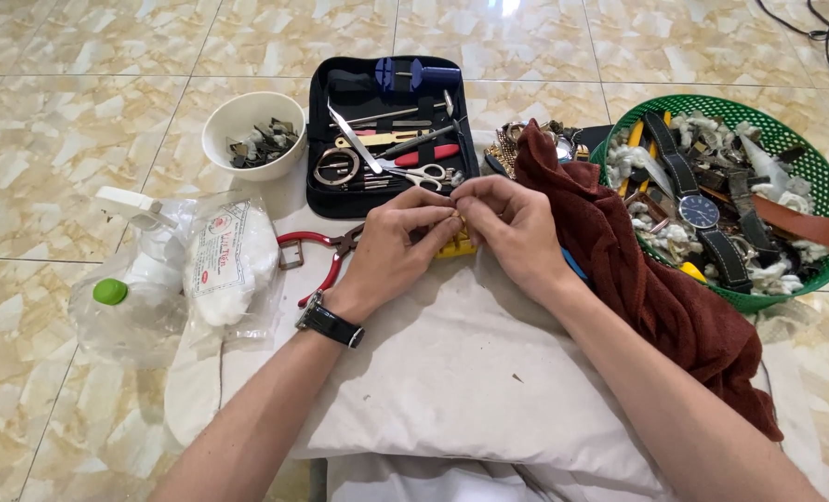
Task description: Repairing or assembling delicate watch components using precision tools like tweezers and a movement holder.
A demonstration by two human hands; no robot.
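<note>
Hands meeting over white pillow [451, 372]; left hand [391, 251] and right hand [507, 232] both pinching something tiny, hidden between fingertips, above yellow block [459, 246]; likely slip into pillow folds if grip loosens; open tool case [391, 130] just ahead, brown cloth [656, 288] crowding right, red pliers [317, 256] left; little free room

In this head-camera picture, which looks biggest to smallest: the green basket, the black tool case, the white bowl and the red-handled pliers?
1. Green basket, widest of the four.
2. Black tool case, a bit smaller than the basket.
3. White bowl.
4. Red-handled pliers, partly hidden by the left hand; close to the bowl, so this last ranking is unsure.
</note>
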